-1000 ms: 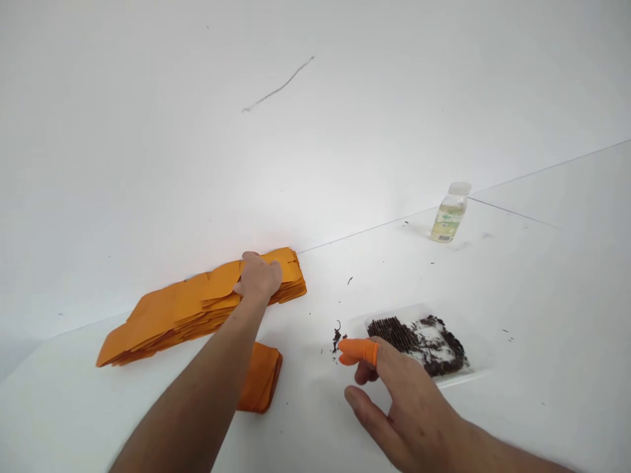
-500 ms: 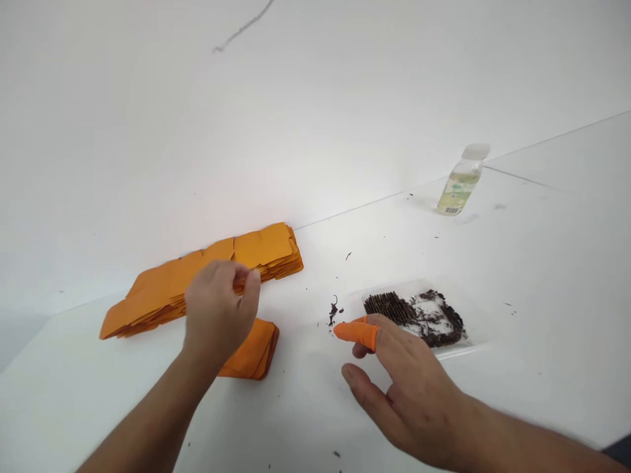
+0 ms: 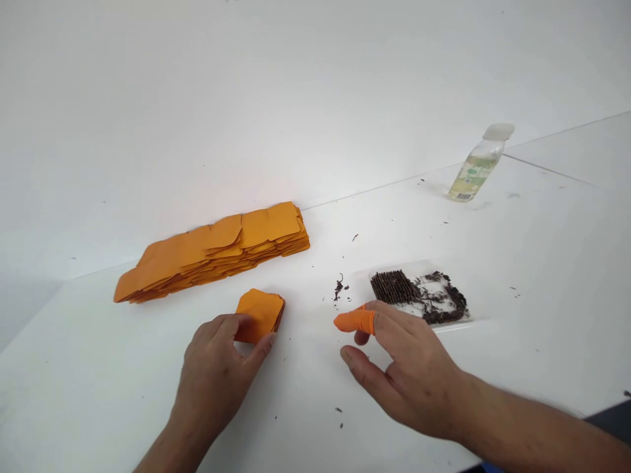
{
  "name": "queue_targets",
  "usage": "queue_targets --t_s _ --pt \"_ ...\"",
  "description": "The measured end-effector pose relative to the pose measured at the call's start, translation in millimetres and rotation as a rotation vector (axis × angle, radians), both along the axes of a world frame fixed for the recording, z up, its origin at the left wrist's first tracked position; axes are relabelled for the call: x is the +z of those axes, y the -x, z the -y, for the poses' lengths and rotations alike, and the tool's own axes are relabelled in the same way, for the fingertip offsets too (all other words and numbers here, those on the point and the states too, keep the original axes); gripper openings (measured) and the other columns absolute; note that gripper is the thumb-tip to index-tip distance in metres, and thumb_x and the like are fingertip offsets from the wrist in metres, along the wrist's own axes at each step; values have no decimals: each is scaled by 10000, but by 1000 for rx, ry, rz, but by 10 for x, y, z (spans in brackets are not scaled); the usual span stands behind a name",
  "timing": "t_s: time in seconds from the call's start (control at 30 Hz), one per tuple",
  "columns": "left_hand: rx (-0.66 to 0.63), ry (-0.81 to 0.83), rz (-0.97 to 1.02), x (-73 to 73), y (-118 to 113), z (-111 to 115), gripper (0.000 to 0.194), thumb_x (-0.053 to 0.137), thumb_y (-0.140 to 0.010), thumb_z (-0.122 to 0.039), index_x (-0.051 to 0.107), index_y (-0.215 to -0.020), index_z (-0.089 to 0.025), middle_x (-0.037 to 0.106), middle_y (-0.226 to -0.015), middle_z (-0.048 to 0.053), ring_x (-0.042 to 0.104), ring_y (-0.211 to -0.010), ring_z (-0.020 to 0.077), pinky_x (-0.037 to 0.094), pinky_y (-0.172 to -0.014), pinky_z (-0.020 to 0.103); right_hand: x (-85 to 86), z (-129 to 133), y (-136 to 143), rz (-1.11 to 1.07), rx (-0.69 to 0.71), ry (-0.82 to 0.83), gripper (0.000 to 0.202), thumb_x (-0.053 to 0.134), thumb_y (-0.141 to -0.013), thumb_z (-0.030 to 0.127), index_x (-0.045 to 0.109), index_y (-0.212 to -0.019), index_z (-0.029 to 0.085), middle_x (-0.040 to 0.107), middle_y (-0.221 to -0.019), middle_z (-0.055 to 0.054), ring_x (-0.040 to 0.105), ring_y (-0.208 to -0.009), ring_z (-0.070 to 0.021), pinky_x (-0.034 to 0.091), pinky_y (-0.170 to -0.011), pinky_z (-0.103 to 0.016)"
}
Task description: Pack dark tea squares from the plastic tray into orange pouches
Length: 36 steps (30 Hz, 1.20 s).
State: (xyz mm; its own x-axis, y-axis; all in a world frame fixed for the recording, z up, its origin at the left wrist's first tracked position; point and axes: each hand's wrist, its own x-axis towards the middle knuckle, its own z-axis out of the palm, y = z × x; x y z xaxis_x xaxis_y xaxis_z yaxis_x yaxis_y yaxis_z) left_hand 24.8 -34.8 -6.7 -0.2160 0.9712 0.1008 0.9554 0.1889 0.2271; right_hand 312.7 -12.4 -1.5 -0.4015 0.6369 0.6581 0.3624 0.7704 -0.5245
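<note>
My left hand [image 3: 219,371] is closed on a small pile of orange paper envelopes [image 3: 261,312], its thumb at the near right edge and its fingers at the left side. Whether it grips one envelope or several, I cannot tell. My right hand [image 3: 407,368] hovers over the white table with fingers apart and nothing in them. An orange finger cot [image 3: 355,320] covers its index finger. Just beyond that hand, a shallow clear tray [image 3: 419,266] bears a row of thin dark brown strips [image 3: 394,287] and loose dark shreds [image 3: 448,309].
A long overlapping row of orange envelopes [image 3: 211,253] lies along the wall at the left. A clear bottle [image 3: 476,171] with a white cap and pale yellow liquid stands at the back right. Dark crumbs [image 3: 339,287] are scattered on the table [image 3: 315,407].
My left hand has come down and nearer from in front of the long envelope row to the small pile. The view has shifted slightly; my right hand keeps about the same pose.
</note>
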Motion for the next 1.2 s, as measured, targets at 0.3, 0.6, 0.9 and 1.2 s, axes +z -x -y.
queue_targets --t_s 0.3,0.6,0.9,1.2 --pt "-26 56 -140 -94 -178 4 763 355 -942 -619 638 -1401 -78 657 -1195 191 564 -1166 408 475 -1012 554 -17 -11 -4 -61 49 1 196 608 -958 131 631 -1153 131 707 -885 -93 652 -734 -202 577 -634 -354" --pt "132 60 -89 -57 -322 -134 541 442 -921 -662 687 -1024 -191 659 -1181 177 558 -1180 436 480 -951 613 11 9 -17 -74 51 34 181 613 -954 146 668 -1126 131 731 -856 -71 671 -709 -186 576 -641 -348" --pt "172 112 88 95 -245 -227 450 534 -871 -652 704 -916 -238 742 -1109 124 676 -1082 369 548 -811 494 28 -3 -41 -89 63 84 168 611 -943 142 660 -1103 144 732 -850 -45 690 -714 -168 586 -660 -336" --pt "181 153 79 153 -285 -260 459 561 -847 -681 692 -899 -244 744 -1134 111 643 -1137 389 507 -882 566 29 14 -39 -99 82 113 170 615 -932 140 649 -1099 140 727 -831 -30 684 -700 -158 585 -656 -328"
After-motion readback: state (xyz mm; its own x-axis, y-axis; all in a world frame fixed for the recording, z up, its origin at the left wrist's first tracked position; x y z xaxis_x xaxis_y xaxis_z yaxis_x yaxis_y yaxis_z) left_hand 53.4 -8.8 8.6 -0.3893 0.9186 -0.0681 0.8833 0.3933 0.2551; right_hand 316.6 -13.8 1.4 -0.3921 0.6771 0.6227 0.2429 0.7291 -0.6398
